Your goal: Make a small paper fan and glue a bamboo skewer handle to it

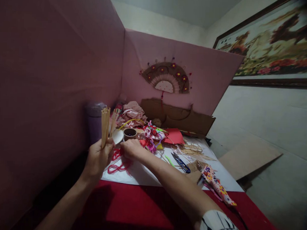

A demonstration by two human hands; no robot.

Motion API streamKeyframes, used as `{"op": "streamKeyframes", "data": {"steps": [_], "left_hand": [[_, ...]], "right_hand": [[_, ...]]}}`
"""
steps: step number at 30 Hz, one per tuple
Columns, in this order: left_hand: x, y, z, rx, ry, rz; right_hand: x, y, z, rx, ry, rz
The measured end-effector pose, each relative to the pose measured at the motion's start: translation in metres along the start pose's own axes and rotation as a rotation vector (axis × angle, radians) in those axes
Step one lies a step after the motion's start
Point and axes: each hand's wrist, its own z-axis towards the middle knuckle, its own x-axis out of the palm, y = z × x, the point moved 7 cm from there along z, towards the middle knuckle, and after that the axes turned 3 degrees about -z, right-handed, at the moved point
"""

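My left hand (99, 156) is closed round an upright bundle of thin wooden sticks (105, 125), their tops roughly level above my fingers. To its right, my right hand (131, 149) is low over the table with its fingers curled together. What it may hold is hidden. Red yarn (118, 168) lies in loose loops on the white cloth under and beside this hand. Just behind the hands are a white rounded piece (117, 136) and a small dark-filled brown cup (130, 134).
Blue thread snips (180, 163), a floral strip (218, 185), colourful trimmings (152, 136), red paper (174, 136) and thin sticks (195, 150) lie to the right. A decorated fan (167, 75) hangs on the pink panel (208, 68). A purple container (94, 124) stands left.
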Motion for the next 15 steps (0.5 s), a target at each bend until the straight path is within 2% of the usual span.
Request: {"op": "streamKeyframes", "data": {"steps": [4,7,10,13,15], "left_hand": [[-0.005,0.001,-0.004,-0.045,-0.007,-0.041],[-0.009,-0.003,-0.005,-0.061,-0.038,-0.069],[-0.013,-0.006,-0.005,-0.065,-0.082,-0.086],[-0.012,0.000,-0.004,-0.093,-0.094,-0.078],[-0.010,0.007,-0.002,-0.120,-0.088,-0.041]], "right_hand": [[0.000,0.006,0.003,-0.021,-0.010,0.008],[-0.014,0.003,-0.008,-0.010,-0.061,0.055],[-0.043,-0.013,-0.025,0.029,-0.148,0.150],[-0.081,-0.042,-0.049,0.090,-0.212,0.305],[-0.110,-0.074,-0.069,0.166,-0.330,0.750]]}}
